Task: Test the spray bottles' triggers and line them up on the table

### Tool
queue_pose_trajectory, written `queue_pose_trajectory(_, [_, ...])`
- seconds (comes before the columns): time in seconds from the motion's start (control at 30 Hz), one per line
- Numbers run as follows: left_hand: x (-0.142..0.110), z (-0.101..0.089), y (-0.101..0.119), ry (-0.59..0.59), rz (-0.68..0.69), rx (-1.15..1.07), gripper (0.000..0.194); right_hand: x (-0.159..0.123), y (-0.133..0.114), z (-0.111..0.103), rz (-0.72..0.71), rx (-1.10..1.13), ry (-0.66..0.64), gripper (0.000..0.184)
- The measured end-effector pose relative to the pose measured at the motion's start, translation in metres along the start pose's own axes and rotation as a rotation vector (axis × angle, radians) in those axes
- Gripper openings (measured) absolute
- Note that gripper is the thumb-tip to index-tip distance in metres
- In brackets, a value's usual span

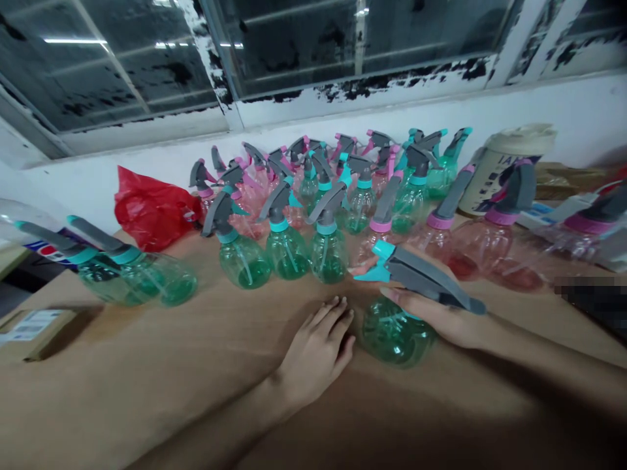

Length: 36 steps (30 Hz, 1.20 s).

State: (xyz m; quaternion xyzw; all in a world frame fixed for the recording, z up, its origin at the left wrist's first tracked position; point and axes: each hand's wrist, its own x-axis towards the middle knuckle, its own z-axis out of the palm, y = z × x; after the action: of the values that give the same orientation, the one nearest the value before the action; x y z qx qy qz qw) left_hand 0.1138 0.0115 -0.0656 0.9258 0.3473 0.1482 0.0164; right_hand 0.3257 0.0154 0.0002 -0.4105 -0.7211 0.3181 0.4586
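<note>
The bottle [396,341] is clasped near its neck by the right hand [441,318], likely for steadiness; beside that grip, the left hand [316,352] is rested, slightly spread.

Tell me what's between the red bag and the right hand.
Three green spray bottles stand between the red bag and the right hand, in the head view.

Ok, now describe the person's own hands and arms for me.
The left hand and right hand wear no gloves. The left forearm and right forearm show no sleeve, watch or bracelet, and no ring or marking is visible.
</note>
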Motion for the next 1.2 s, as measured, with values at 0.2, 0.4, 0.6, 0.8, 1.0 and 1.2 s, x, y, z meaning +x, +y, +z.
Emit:
queue_pose_trajectory(0.2, [0.000,0.000,0.000,-0.011,0.008,0.021,0.038,0.002,-0.006,0.000,0.027,0.060,-0.059,0.020])
queue_pose_trajectory(0.4, [0.000,-0.005,-0.003,-0.012,-0.004,-0.012,0.034,0.000,-0.004,-0.001,-0.038,0.017,-0.010,0.013])
queue_pose_trajectory(0.6, [0.000,-0.006,-0.007,-0.023,-0.007,-0.019,0.036,-0.002,-0.006,-0.001,0.007,0.033,0.016,0.011])
queue_pose_trajectory(0.8, [0.000,-0.001,-0.011,-0.005,-0.041,0.021,0.039,-0.001,-0.009,0.000,-0.016,0.072,-0.015,0.014])
queue_pose_trajectory(1.0, [-0.001,0.002,-0.014,0.007,-0.049,0.025,0.040,-0.002,-0.010,-0.003,0.040,0.093,-0.038,0.024])
queue_pose_trajectory(1.2, [-0.001,0.003,-0.017,0.035,-0.061,0.017,0.041,-0.002,-0.011,-0.003,0.020,0.065,-0.019,0.026])
